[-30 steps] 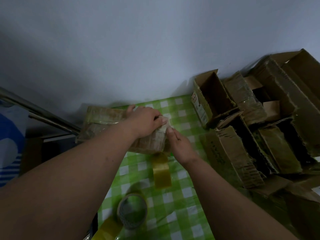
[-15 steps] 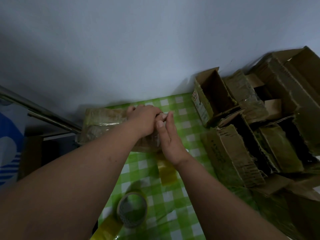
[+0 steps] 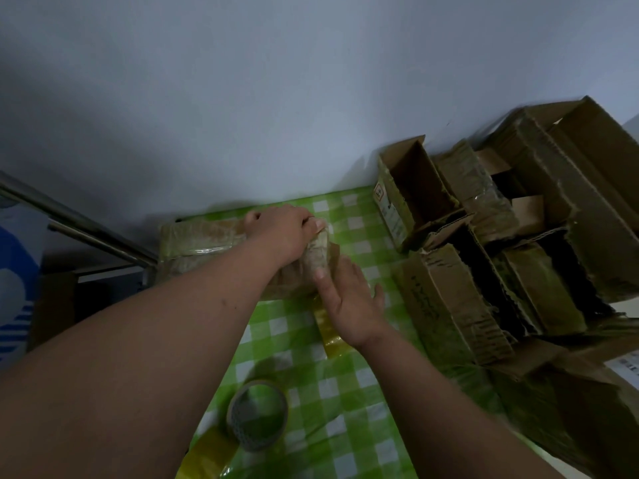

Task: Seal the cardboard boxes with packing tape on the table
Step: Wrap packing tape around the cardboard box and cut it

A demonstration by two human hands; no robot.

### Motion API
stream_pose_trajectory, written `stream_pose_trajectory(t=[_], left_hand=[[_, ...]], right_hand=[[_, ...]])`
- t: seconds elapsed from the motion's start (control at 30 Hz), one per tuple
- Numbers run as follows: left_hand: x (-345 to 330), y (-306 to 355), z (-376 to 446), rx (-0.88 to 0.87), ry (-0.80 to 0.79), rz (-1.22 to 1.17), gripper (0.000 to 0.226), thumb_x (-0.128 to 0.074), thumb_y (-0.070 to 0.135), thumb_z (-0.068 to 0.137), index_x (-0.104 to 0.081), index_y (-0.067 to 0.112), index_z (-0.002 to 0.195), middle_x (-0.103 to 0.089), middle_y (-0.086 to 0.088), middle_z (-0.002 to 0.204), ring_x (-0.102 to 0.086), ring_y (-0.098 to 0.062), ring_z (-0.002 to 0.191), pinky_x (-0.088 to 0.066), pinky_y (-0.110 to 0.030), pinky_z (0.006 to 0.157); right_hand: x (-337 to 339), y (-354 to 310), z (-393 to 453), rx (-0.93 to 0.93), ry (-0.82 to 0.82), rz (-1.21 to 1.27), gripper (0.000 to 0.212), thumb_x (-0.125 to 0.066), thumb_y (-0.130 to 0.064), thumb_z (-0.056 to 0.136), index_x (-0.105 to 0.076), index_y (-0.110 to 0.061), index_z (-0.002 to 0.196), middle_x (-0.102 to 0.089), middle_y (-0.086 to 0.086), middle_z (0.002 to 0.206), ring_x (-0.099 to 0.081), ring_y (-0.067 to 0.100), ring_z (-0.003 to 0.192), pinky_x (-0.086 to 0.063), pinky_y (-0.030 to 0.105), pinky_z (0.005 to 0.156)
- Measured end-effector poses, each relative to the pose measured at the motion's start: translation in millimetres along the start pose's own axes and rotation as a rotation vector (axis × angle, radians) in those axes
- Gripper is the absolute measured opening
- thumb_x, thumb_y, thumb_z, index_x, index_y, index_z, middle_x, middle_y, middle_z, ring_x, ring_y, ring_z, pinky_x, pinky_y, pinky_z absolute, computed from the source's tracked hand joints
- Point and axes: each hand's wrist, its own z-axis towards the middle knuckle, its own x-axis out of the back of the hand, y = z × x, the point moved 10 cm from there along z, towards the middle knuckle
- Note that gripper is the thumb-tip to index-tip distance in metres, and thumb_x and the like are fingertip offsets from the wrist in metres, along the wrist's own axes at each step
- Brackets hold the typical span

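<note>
Open green-and-white checked bench (image 3: 349,409) runs up the middle of the frame between the two forearms. At lower centre a roll of clear packing tape (image 3: 257,414) stands on edge in that lane. The right half is walled by a heap of torn brown cardboard boxes (image 3: 484,271) (several gaping open). At left, a slanting metal rail (image 3: 76,224) bounds the tape-wrapped cardboard box (image 3: 204,247) at upper centre.

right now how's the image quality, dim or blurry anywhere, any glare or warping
Head view: dim, flat light overall, colours muddy. The box under the left hand shows a small glare streak on its tape. The right hand is slightly motion-blurred. Wide-angle warping bends the metal rail and stretches the forearms. The tape roll reads soft.
</note>
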Motion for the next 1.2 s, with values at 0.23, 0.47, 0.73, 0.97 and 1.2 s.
stream_pose_trajectory(t=[0.23, 0.47, 0.73, 0.97, 1.2], left_hand=[[-1, 0, -1, 0.022, -0.009, 0.029, 0.044, -0.035, 0.061, 0.097, -0.067, 0.034, 0.112, -0.066, 0.003, 0.12, -0.053, -0.023, 0.121, -0.028, -0.041, 0.098], [-2, 1, -4, 0.037, -0.019, 0.049, 0.047, -0.032, 0.061, 0.098, -0.066, 0.032, 0.113, -0.065, 0.001, 0.121, -0.051, -0.025, 0.122, -0.027, -0.042, 0.101], [25, 8, -32, -0.046, 0.285, -0.058, 0.041, -0.056, 0.046, 0.093, -0.056, 0.025, 0.129, -0.047, -0.006, 0.13, -0.04, -0.029, 0.122, -0.032, -0.039, 0.098], [13, -2, -64, -0.175, 0.236, -0.107, 0.04, -0.061, 0.052, 0.08, -0.057, 0.025, 0.109, -0.056, 0.002, 0.131, -0.049, -0.025, 0.123, -0.037, -0.044, 0.103], [-4, -4, -80, -0.161, 0.079, -0.042, 0.068, -0.071, 0.049, 0.079, -0.041, 0.031, 0.137, -0.012, 0.015, 0.162, -0.017, -0.006, 0.147, -0.007, -0.034, 0.116]], right_hand=[[-11, -17, -14, 0.136, 0.071, 0.039, 0.1, -0.002, -0.08, 0.075, 0.009, -0.023, 0.156, 0.006, -0.012, 0.164, 0.008, 0.003, 0.149, 0.014, 0.053, 0.118], [-5, -5, -15, 0.059, 0.037, -0.008, 0.092, -0.006, -0.072, 0.083, -0.018, -0.018, 0.156, -0.014, -0.003, 0.164, 0.002, 0.013, 0.151, 0.013, 0.054, 0.118], [1, 5, -8, -0.004, 0.042, -0.241, 0.061, -0.015, -0.054, 0.103, -0.013, -0.026, 0.157, 0.008, 0.0, 0.165, 0.007, 0.019, 0.151, 0.009, 0.057, 0.116], [10, 20, -12, -0.03, 0.182, 0.205, 0.08, -0.056, -0.058, 0.089, -0.021, -0.027, 0.154, -0.021, -0.001, 0.159, -0.021, 0.021, 0.146, -0.022, 0.053, 0.116], [-13, 50, -36, -0.211, 0.129, 0.327, 0.073, -0.065, -0.055, 0.068, -0.05, -0.021, 0.131, -0.058, 0.003, 0.118, -0.058, 0.025, 0.109, -0.047, 0.049, 0.095]])
